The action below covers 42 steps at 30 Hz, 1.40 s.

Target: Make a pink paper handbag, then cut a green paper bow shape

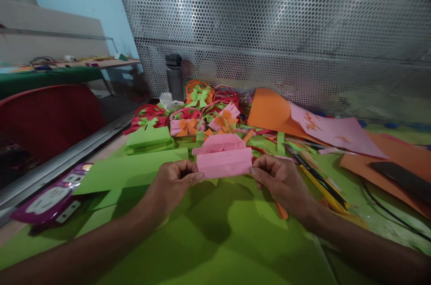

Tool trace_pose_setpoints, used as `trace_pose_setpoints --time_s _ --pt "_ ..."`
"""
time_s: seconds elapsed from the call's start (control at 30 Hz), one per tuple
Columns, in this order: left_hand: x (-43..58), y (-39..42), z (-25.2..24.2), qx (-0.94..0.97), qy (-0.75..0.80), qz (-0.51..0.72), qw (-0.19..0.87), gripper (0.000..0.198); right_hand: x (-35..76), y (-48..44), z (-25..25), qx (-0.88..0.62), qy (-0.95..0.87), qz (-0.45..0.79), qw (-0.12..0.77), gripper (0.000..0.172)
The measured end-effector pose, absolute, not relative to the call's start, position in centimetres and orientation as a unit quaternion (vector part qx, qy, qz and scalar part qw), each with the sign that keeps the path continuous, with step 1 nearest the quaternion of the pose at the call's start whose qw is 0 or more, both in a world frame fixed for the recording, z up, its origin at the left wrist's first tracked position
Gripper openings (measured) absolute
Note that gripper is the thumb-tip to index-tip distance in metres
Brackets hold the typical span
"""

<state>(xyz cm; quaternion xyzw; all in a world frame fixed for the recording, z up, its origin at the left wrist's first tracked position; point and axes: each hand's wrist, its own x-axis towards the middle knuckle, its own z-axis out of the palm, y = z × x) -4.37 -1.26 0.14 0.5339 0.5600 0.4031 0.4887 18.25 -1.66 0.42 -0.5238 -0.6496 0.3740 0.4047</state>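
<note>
1. On my head feed, I have the folded light-pink paper piece [225, 163] at the middle, long side toward me, over a lime-green surface [256, 249] darkened by shadows; a smaller pink folded section [224, 142] rises right behind its top edge, and I cannot tell whether the two are joined

2. I see the left bare hand [177, 175] pinching the piece's left end, thumb in front, fingers curled behind

3. I see the right bare hand [276, 175] pinching the opposite end near its lower corner, between thumb and bent fingers

4. Near the left hand I make out a flat bright-green paper sheet [124, 168], a folded light-green paper packet [150, 140] behind it, and a glossy purple box with white patches [54, 199] farther left

5. Beyond the piece I find small red, pink and orange paper baskets with bows [188, 127], and a dark grey bottle with a black lid [175, 79] behind them

6. Past the right hand I get a slim black-and-yellow tool [319, 181], a large orange paper sheet [269, 110] partly under a pink sheet [340, 130], and a flat black phone-like slab [404, 179] on more orange paper
</note>
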Motion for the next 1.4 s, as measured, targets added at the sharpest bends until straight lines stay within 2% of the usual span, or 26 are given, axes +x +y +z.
trace_pose_setpoints --time_s 0.27,0.43,0.53,0.67,0.7,0.77,0.87,1.4 --pt "-5.0 -1.0 0.6 0.621 0.534 0.378 0.432 0.017 17.9 -2.2 0.2 -0.521 -0.663 0.360 0.398 0.013" --pt "-5.7 0.0 0.2 0.679 0.554 0.316 0.364 0.018 17.6 -2.4 -0.6 -0.549 -0.674 0.359 0.340 0.015" --pt "-6.3 -0.3 0.5 0.760 0.558 0.252 0.217 0.019 17.5 -2.4 -0.8 -0.557 -0.675 0.359 0.324 0.014" --pt "-6.1 -1.8 0.9 0.835 0.438 0.322 -0.078 0.015 17.5 -2.5 -0.8 -0.561 -0.686 0.346 0.308 0.014" --pt "-5.9 -2.1 0.8 0.848 0.396 0.331 -0.120 0.018 17.5 -2.5 -0.8 -0.559 -0.692 0.342 0.304 0.014" --pt "-5.2 -2.5 0.3 0.873 0.344 0.305 -0.162 0.039 17.5 -2.6 -0.7 -0.555 -0.704 0.332 0.295 0.014" --pt "-4.2 -2.5 -0.7 0.897 0.331 0.230 -0.179 0.054 17.5 -2.8 -0.7 -0.548 -0.721 0.316 0.282 0.015" --pt "-3.6 -2.6 -2.1 0.908 0.322 0.208 -0.167 0.037 19.2 -2.4 3.0 -0.535 -0.809 0.193 0.145 0.016"
